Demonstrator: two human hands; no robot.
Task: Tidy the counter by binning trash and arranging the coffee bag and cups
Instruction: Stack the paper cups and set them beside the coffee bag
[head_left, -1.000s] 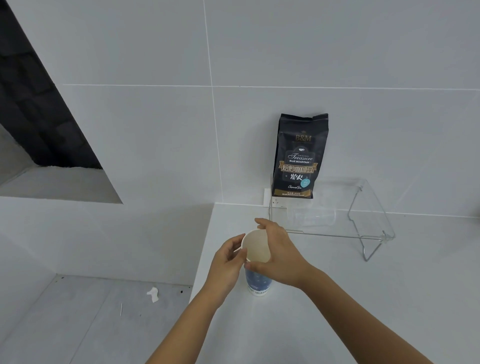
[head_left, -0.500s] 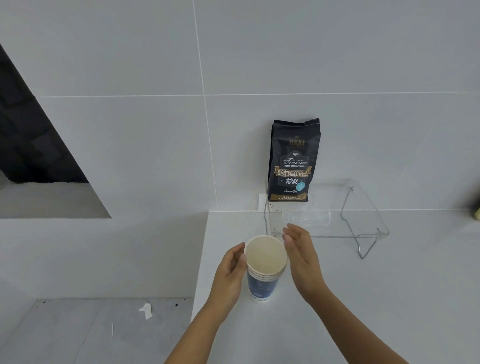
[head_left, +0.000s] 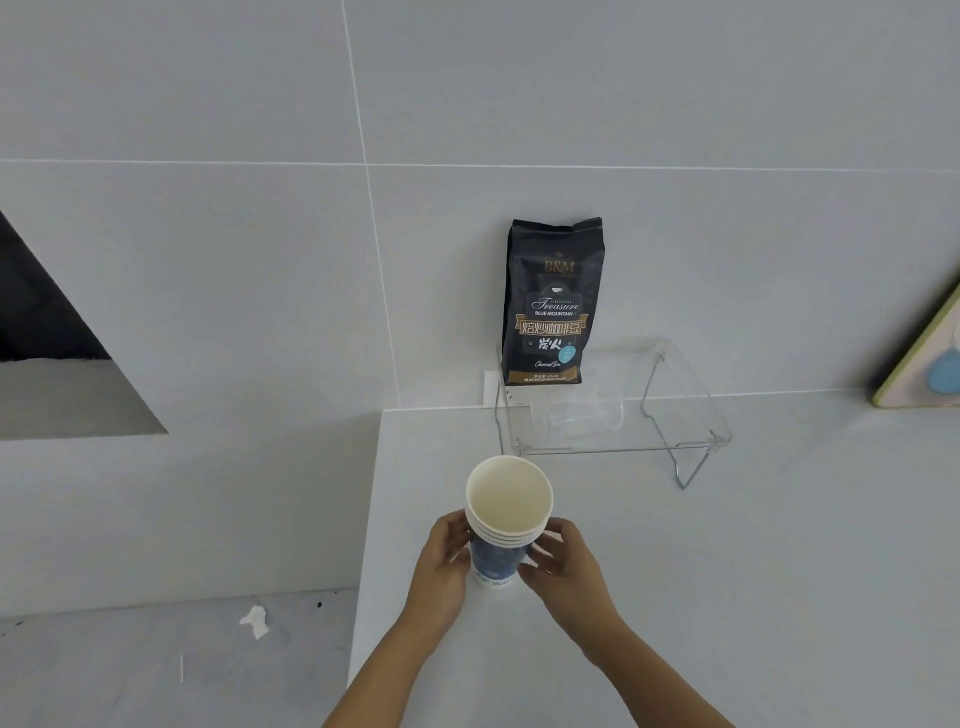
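A stack of several nested paper cups (head_left: 506, 512), blue outside and cream inside, stands upright near the counter's left edge. My left hand (head_left: 444, 564) wraps its left side and my right hand (head_left: 563, 564) cups its right side, both touching the blue wall below the rims. The black coffee bag (head_left: 553, 304) stands upright on the left end of a clear acrylic shelf (head_left: 675, 410) against the tiled wall, behind the cups.
The white counter (head_left: 727, 571) ends in a drop at its left edge. A scrap of white paper (head_left: 254, 621) lies on the grey floor below. A clear cup (head_left: 576, 418) lies under the shelf. A coloured board (head_left: 924, 364) leans at the far right.
My right hand came off the top of the cup stack and now grips its right side. The left hand has stayed on the stack throughout.
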